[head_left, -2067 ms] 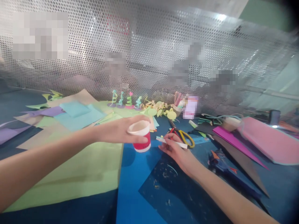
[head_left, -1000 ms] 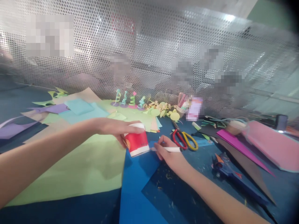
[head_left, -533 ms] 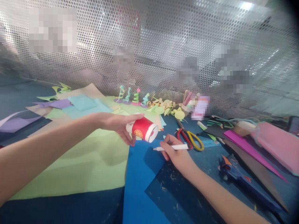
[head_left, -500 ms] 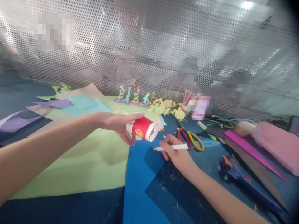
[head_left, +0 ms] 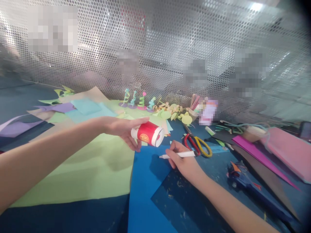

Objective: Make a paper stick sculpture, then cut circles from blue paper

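From the head camera, two bare hands work above a dark blue desk (head_left: 73, 220). The left hand (head_left: 121, 127) grips a red-and-white paper cup (head_left: 148, 133), thumb on top and fingers beneath; the cup lies tipped on its side in the air, its base turned right, its mouth hidden by the hand. A round yellow emblem shows on its side, the lettering too small to read. The right hand (head_left: 184, 165) pinches a white pen (head_left: 189, 154), tip pointing left, just below the cup and apart from it, over a bright blue sheet (head_left: 145, 191); whether the tip meets the sheet is unclear. Red-and-yellow-handled scissors (head_left: 204, 142) lie behind the right hand, partly covered. A green sheet (head_left: 80, 178) runs under the left forearm. At right, a pink pouch (head_left: 289, 149) is cut off by the edge. Behind, small paper spirals (head_left: 141, 102) stand before a perforated screen (head_left: 157, 42), where pixelated patches hide details.
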Motion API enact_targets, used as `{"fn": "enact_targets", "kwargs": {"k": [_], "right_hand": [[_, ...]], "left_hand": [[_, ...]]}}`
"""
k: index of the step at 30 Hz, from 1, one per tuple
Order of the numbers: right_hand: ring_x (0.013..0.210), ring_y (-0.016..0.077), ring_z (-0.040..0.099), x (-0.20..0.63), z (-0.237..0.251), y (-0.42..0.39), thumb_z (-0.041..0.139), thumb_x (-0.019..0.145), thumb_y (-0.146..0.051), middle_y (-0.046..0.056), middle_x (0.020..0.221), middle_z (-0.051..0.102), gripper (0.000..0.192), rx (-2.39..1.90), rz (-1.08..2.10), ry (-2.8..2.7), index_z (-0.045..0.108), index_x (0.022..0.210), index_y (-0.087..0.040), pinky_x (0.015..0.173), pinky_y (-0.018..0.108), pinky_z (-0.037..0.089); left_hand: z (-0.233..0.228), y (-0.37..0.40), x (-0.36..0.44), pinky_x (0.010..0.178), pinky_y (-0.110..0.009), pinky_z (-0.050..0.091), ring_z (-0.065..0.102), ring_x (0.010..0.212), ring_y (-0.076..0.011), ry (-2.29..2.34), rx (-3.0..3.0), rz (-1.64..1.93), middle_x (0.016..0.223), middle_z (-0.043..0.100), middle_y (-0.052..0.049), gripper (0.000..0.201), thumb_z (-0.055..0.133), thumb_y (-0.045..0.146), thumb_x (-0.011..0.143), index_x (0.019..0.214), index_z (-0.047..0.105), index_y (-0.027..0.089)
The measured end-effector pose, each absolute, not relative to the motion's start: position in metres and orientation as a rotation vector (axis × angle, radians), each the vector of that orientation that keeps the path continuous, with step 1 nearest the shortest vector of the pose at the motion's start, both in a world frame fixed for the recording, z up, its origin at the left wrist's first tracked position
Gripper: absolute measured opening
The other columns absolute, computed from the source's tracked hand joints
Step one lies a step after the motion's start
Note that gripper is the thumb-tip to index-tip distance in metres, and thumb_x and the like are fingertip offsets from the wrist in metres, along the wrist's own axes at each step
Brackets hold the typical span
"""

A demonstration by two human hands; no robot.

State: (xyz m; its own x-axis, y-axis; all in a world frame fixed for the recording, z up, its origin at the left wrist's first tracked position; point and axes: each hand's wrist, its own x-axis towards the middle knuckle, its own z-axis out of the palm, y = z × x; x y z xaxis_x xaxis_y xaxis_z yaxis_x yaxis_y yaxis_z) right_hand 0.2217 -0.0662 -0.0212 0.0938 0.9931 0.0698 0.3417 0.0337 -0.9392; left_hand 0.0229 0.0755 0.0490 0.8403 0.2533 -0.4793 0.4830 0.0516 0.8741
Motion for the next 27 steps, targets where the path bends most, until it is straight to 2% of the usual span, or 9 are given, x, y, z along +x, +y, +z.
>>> {"fn": "enact_targets", "kwargs": {"k": [12,16,19,21,24,25,27], "right_hand": [[0.037,0.0076,0.031,0.224,-0.018,-0.067,0.051,0.082,-0.025,-0.011,0.035,0.041,0.025,-1.385,1.077,-1.303,0.037,0.062,-0.021,0.044,0.021,0.026],[0.047,0.0082,0.036,0.229,-0.014,-0.065,0.055,0.081,-0.030,-0.008,0.039,0.039,0.033,-1.207,1.164,-0.929,0.037,0.056,-0.020,0.056,0.021,0.038],[0.047,0.0079,0.033,0.236,-0.006,-0.063,0.061,0.077,-0.032,-0.009,0.041,0.036,0.028,-1.133,1.128,-0.761,0.043,0.059,-0.020,0.062,0.022,0.043],[0.047,0.0077,0.033,0.244,0.003,-0.063,0.064,0.074,-0.034,-0.009,0.042,0.036,0.026,-1.139,1.035,-0.753,0.046,0.061,-0.020,0.061,0.021,0.044],[0.048,0.0073,0.037,0.268,0.023,-0.060,0.064,0.072,-0.036,-0.008,0.048,0.041,0.024,-1.149,0.898,-0.802,0.049,0.063,-0.020,0.055,0.018,0.043],[0.049,0.0072,0.039,0.281,0.030,-0.058,0.062,0.073,-0.037,-0.007,0.051,0.043,0.023,-1.160,0.846,-0.823,0.049,0.065,-0.020,0.054,0.018,0.044],[0.052,0.0082,0.045,0.312,0.043,-0.056,0.054,0.077,-0.041,-0.005,0.059,0.049,0.021,-1.253,0.684,-0.872,0.052,0.076,-0.021,0.056,0.021,0.047]], "left_hand": [[0.050,0.074,0.023,0.085,-0.038,0.047,0.064,0.087,-0.0255,0.613,1.510,-0.177,0.087,0.070,-0.009,0.066,0.031,0.071,0.077,0.093,0.066,0.017],[0.049,0.075,0.023,0.083,-0.036,0.048,0.064,0.087,-0.0257,0.624,1.520,-0.176,0.087,0.070,-0.010,0.069,0.029,0.071,0.077,0.096,0.065,0.016],[0.054,0.070,0.025,0.081,-0.035,0.049,0.064,0.089,-0.0265,0.647,1.600,-0.193,0.091,0.069,-0.012,0.072,0.027,0.072,0.076,0.100,0.064,0.015],[0.061,0.064,0.027,0.079,-0.033,0.048,0.062,0.093,-0.0270,0.688,1.739,-0.161,0.100,0.067,-0.012,0.072,0.028,0.072,0.077,0.111,0.058,0.017],[0.076,0.051,0.029,0.083,-0.031,0.044,0.055,0.105,-0.0269,0.825,2.062,0.005,0.123,0.057,-0.008,0.070,0.033,0.069,0.078,0.132,0.037,0.025],[0.080,0.047,0.030,0.085,-0.031,0.043,0.053,0.109,-0.0266,0.865,2.160,0.039,0.128,0.053,-0.006,0.070,0.035,0.067,0.078,0.136,0.032,0.028],[0.085,0.042,0.030,0.084,-0.029,0.042,0.052,0.110,-0.0260,0.865,2.298,0.049,0.131,0.050,-0.004,0.067,0.038,0.065,0.078,0.136,0.029,0.032]]}}
